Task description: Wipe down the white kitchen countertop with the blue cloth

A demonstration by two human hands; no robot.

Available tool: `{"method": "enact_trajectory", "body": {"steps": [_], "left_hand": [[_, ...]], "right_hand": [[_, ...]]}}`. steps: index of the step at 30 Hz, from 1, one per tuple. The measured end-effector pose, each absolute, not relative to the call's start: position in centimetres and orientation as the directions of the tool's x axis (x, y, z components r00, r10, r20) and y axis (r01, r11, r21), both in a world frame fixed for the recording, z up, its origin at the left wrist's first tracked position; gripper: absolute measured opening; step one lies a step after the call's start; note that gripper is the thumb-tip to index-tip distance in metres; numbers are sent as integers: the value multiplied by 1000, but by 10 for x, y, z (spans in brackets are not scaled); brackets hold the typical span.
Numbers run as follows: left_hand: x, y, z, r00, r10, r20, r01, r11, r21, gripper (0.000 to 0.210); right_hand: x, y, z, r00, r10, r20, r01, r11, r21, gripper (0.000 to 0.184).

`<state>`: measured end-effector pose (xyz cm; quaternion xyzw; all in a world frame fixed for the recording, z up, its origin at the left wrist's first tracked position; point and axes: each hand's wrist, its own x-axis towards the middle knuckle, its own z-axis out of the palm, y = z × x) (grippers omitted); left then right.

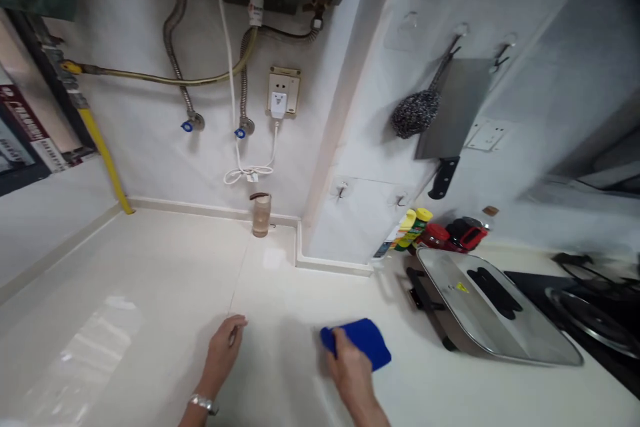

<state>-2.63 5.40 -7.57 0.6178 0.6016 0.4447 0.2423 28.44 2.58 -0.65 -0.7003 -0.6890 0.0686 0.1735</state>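
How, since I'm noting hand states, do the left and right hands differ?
The right hand grips the blue cloth; the left hand is loosely curled, holding nothing visible. The left hand has a silvery band at its wrist; the right hand shows none. Both are ungloved.

The left hand (224, 344) curls its fingers loosely, forearm slanting inward; the right hand (350, 371), its forearm also slanting inward, is closed in a grip.
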Motion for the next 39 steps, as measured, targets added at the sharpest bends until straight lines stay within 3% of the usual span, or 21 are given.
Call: {"method": "enact_trajectory", "body": {"steps": [3, 9, 11, 15, 19, 21, 24, 31, 36, 39], "left_hand": [[-35, 50, -89, -149, 926, 347, 597, -196, 778, 23], [-26, 52, -95, -72, 893, 445, 736, -253, 628, 23], [-25, 52, -95, -66, 889, 454, 745, -259, 615, 23], [-26, 50, -93, -62, 890, 452, 747, -259, 612, 24], [-25, 49, -92, -55, 885, 463, 755, -266, 599, 24], [-26, 50, -92, -52, 882, 469, 759, -271, 593, 23], [-26, 52, -95, -53, 874, 482, 761, -278, 586, 23], [-26, 51, -95, -67, 878, 475, 762, -262, 592, 23], [-26, 51, -94, -57, 874, 483, 763, -274, 586, 24], [-25, 50, -91, -53, 882, 469, 760, -268, 591, 24]], "right_hand": [[250, 5, -36, -51, 994, -99, 984, 32, -178, 51], [245, -2, -37, -77, 980, -182, 984, 46, -171, 66], [254, 1, -33, -91, 981, -174, 969, 47, -242, 58], [277, 13, -23, -147, 985, -93, 847, 77, -526, 14], [315, 31, -15, 72, 997, 15, 747, -44, -663, 47], [336, 40, -14, 167, 986, 25, 695, -100, -712, 54], [363, 49, -18, 158, 987, 14, 652, -94, -753, 58], [383, 57, -42, 198, 979, 50, 684, -101, -722, 68], [382, 49, -61, 276, 887, 369, 857, -54, -512, 71], [366, 35, -75, 147, 905, 399, 926, 16, -378, 58]]}}
